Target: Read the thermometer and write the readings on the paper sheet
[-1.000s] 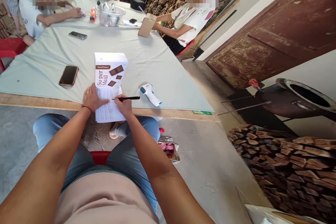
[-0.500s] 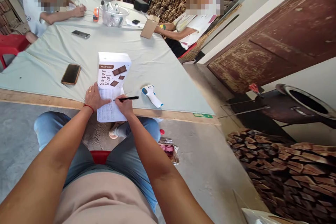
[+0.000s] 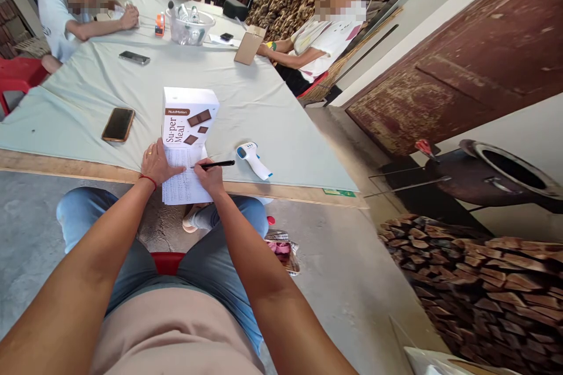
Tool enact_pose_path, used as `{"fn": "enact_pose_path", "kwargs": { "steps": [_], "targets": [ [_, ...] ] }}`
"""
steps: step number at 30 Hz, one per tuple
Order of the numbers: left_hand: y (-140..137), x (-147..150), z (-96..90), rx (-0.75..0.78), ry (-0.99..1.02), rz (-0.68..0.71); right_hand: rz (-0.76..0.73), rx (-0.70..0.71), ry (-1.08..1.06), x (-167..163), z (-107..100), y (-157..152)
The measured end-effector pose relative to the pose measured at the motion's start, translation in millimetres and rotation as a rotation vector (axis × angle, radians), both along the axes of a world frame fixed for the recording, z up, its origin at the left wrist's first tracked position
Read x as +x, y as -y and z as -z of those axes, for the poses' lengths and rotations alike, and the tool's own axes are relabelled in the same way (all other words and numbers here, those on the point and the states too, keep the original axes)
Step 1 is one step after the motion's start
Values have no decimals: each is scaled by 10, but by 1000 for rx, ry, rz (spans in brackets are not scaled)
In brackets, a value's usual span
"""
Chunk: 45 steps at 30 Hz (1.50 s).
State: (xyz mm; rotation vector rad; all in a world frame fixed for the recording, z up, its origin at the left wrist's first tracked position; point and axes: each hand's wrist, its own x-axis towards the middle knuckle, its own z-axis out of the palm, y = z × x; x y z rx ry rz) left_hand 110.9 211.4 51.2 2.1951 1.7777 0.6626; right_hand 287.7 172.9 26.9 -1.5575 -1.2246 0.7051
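Right hand (image 3: 210,177) pinches a pen (image 3: 223,163) over handwritten paper (image 3: 178,188); left hand (image 3: 153,165) rests thumb-spread at the pen's nine o'clock.

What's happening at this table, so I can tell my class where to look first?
The seated person holds a black pen in the right hand, over a sheet of paper already partly covered in handwriting. The left hand rests along the paper's left side. A white box is just beyond the sheet, a thermometer lies to the right and a phone to the left.
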Motion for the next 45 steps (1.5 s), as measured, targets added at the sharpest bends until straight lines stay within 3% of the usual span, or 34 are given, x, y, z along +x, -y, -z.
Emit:
{"fn": "enact_pose_path", "kwargs": {
  "steps": [14,38,45],
  "targets": [
    [26,2,-62,-35,-41,1,14,36,-1,19,22,8],
    [23,0,-62,-23,-19,5,27,-47,56,26,-59,13],
    [11,-9,-36,-20,-22,17,74,8,5,21,-32,36]
  ]
}}
